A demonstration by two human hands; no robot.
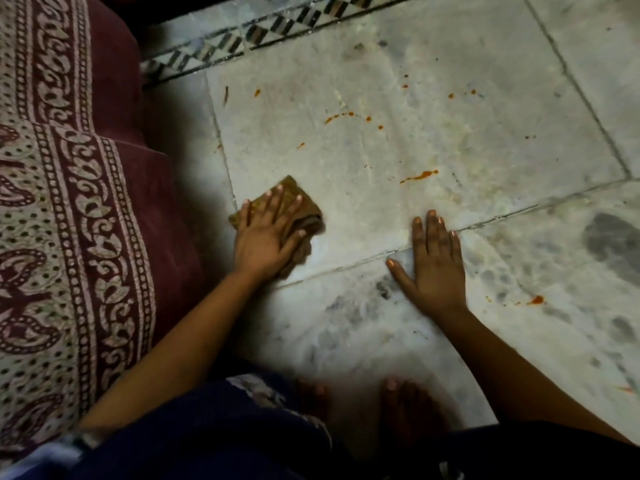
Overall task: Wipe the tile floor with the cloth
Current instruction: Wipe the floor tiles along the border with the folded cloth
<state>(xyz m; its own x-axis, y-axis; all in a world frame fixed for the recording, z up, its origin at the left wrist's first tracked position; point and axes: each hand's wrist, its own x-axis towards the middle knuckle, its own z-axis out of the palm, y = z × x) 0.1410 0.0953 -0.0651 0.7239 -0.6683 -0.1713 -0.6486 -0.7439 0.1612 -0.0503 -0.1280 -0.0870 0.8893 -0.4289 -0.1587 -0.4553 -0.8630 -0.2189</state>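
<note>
A brown folded cloth (pixel 298 199) lies on the pale marble tile floor (pixel 433 64), close to the left edge of a large tile. My left hand (pixel 268 233) presses flat on the cloth with straight, spread fingers. My right hand (pixel 433 263) rests palm down on the bare floor to the right, fingers straight, across a tile joint. Orange-red sauce splatters (pixel 419 175) dot the tile beyond both hands, and one more orange-red spot (pixel 536 300) lies at the right.
A maroon and cream patterned bedspread (pixel 69 202) hangs along the left side. A black-and-white mosaic border (pixel 242 39) runs across the top of the floor. My bare feet (pixel 398 407) stand on the tile near the bottom. Dark smudges (pixel 609 240) mark the right tile.
</note>
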